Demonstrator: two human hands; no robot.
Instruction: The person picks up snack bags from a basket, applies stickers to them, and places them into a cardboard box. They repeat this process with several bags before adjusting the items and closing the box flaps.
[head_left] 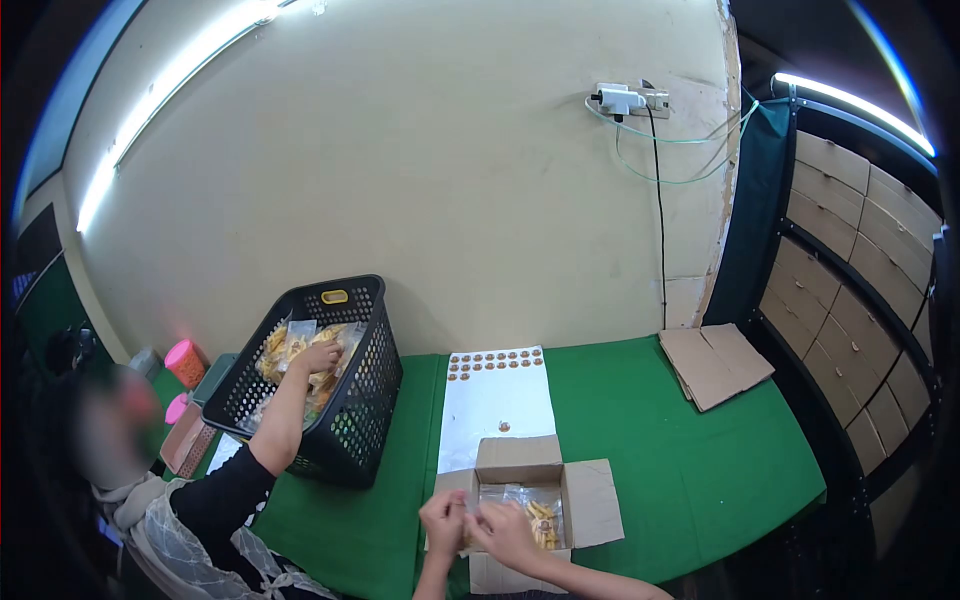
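You get even, bright light here from a fluorescent tube (170, 85) glaring at the upper left of the frame and a second tube (855, 100) at the upper right. Shadows on the green table (700, 450) stay soft. Fisheye distortion bends the wall (420, 190) and edges; the corners fall black. Detail is slightly soft throughout.

a clear plastic packet (520, 500) of small yellow pieces lies flat over a small open cardboard box (590, 500), flaps spread wide, on the green bench (690, 450). both hands pinch the packet's left end.
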